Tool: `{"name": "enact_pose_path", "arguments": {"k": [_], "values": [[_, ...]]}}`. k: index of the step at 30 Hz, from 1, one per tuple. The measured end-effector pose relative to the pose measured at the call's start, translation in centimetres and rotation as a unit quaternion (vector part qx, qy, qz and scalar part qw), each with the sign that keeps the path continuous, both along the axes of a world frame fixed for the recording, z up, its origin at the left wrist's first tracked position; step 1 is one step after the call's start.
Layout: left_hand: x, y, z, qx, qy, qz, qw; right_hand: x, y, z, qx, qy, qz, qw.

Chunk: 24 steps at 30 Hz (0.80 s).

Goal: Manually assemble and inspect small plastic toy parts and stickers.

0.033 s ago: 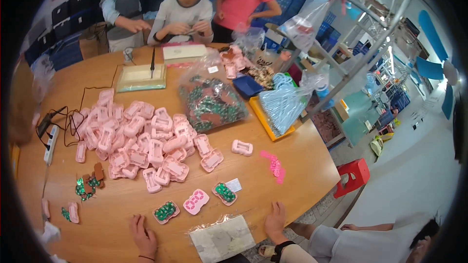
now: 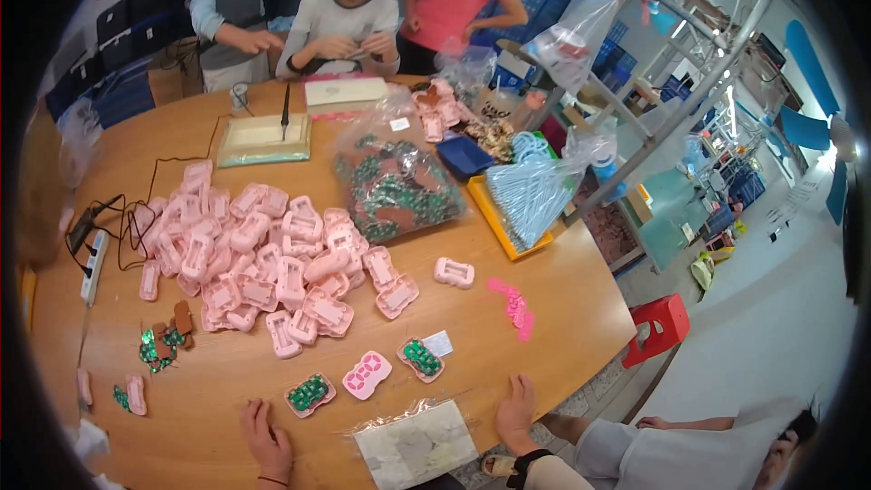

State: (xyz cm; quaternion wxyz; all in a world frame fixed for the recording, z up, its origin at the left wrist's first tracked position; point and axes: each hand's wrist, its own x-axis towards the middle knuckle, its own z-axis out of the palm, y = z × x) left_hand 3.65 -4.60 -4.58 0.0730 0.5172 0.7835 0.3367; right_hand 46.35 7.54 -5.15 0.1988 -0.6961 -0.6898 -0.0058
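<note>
My left hand (image 2: 267, 445) rests on the near edge of the table with its fingers stretched out and nothing in it. Just beyond its fingertips lies a pink plastic shell with a green circuit board (image 2: 309, 395) inside. My right hand (image 2: 515, 413), also open, lies on the table by the right side of a plastic-covered pale sheet (image 2: 417, 445). Between and beyond the hands are a pink cover with darker pink pads (image 2: 367, 375) and a second board-filled shell (image 2: 422, 359), which has a small white slip (image 2: 438, 343) beside it.
A heap of pink shells (image 2: 257, 259) covers the left middle, with a bag of circuit boards (image 2: 399, 191) behind. Bright pink pieces (image 2: 514, 308) lie to the right. A soldering iron (image 2: 286, 113) stands upright at the back; a yellow tray (image 2: 508, 227) holds blue cables. People are across the table.
</note>
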Motion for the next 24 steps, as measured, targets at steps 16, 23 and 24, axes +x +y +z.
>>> {"name": "enact_pose_path", "arguments": {"k": [16,23,24], "values": [[1.7,-3.0,-0.7,0.074,-0.039,0.028,0.996,2.0,-0.8,-1.8,0.008,0.029,0.018,0.999],[4.2,-7.0,1.2,0.061,-0.089,0.06,0.992,5.4,-2.6,-2.6,0.0,0.029,0.127,0.992],[4.7,-7.6,1.3,0.06,-0.084,0.052,0.993,5.7,-3.0,-2.6,0.0,0.028,0.145,0.989]]}}
